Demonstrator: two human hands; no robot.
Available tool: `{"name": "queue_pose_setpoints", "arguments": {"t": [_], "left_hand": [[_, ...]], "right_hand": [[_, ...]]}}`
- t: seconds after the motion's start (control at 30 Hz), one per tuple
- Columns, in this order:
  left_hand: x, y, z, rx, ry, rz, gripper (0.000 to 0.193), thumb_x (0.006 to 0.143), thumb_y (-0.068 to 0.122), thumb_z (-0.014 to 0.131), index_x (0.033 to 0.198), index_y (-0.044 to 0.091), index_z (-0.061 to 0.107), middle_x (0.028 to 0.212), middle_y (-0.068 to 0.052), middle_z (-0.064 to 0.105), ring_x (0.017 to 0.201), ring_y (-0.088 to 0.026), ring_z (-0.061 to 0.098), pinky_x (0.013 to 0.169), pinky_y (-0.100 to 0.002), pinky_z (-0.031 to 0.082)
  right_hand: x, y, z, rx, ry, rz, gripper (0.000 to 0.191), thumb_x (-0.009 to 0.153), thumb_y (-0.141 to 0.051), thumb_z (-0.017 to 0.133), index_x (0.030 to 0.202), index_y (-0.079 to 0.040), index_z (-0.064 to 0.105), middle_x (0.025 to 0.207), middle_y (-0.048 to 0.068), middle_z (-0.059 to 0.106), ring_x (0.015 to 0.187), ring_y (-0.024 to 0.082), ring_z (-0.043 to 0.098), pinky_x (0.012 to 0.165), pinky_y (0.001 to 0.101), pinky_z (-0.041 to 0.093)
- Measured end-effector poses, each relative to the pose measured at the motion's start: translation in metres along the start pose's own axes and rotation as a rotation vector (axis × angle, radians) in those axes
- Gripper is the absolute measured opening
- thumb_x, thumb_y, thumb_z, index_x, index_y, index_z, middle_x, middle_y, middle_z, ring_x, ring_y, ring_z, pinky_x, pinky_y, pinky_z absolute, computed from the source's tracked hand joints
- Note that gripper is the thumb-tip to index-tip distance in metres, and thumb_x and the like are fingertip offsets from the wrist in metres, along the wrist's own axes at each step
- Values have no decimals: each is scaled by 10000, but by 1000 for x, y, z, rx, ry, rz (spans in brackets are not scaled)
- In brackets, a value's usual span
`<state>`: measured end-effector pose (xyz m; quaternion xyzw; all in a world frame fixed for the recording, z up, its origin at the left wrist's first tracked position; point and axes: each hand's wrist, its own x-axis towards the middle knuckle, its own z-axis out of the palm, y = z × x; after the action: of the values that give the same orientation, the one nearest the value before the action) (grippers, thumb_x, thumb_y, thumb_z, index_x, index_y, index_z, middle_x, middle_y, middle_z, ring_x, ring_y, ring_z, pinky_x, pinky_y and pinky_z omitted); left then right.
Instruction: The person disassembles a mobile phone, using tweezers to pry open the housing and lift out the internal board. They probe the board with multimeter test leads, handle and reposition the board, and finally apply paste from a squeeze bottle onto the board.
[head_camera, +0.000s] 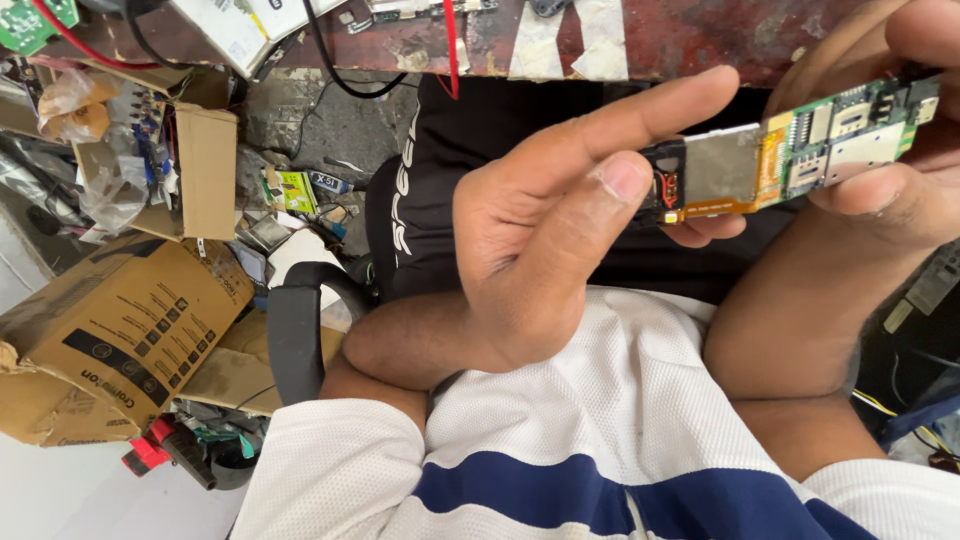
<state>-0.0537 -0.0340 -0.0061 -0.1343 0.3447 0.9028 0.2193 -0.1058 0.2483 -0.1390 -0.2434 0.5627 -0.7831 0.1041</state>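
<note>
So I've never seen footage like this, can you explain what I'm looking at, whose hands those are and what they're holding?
This is one picture from a camera worn on a person's head, looking down at their own two bare hands; there is no machine. The left hand and the right hand together hold a small green circuit board, gripped at both ends by the fingers, with a thumb pressed on each end. Below you see the person's white and blue shirt. To the left lie cardboard boxes, plastic bags and small clutter on the floor. Along the top runs the worn edge of a workbench with wires and tape.
</note>
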Motion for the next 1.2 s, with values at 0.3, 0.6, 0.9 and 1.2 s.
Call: {"name": "queue_pose_setpoints", "arguments": {"t": [0.3, 0.6, 0.9, 1.2], "left_hand": [[-2, -7, 1, 38, -8, 9, 438, 1169, 94, 454, 1560, -102, 446, 1506, -217, 543, 1172, -206, 637, 1008, -361, 583], [-1, -13, 2, 72, -11, 45, 393, 1192, 94, 484, 1529, -107, 463, 1422, -210, 573, 1147, -204, 652, 1001, -356, 586], [4, -22, 5, 111, 19, 81, 328, 1135, -17, 585, 1446, -106, 529, 1385, -195, 634, 1132, -172, 654, 1017, -338, 596], [3, -27, 7, 188, -5, 109, 259, 1159, -81, 675, 1388, -95, 554, 1190, -143, 672, 1060, -118, 664, 1019, -267, 558]], "right_hand": [[12, -3, 5, -19, -32, -63, 804, 781, -242, 804, 1513, -87, 511, 830, 131, 603, 667, 235, 607, 573, 368, 561], [30, -11, 8, -131, -131, -194, 787, 818, -240, 801, 1512, -49, 483, 864, 162, 606, 690, 253, 650, 572, 383, 623], [37, -14, 8, -115, -165, -220, 783, 825, -242, 796, 1501, -18, 470, 818, 164, 615, 691, 254, 652, 560, 368, 611], [31, -11, 0, -14, -168, -167, 808, 787, -235, 791, 1512, -89, 466, 815, 125, 613, 711, 240, 659, 596, 398, 604]]}}
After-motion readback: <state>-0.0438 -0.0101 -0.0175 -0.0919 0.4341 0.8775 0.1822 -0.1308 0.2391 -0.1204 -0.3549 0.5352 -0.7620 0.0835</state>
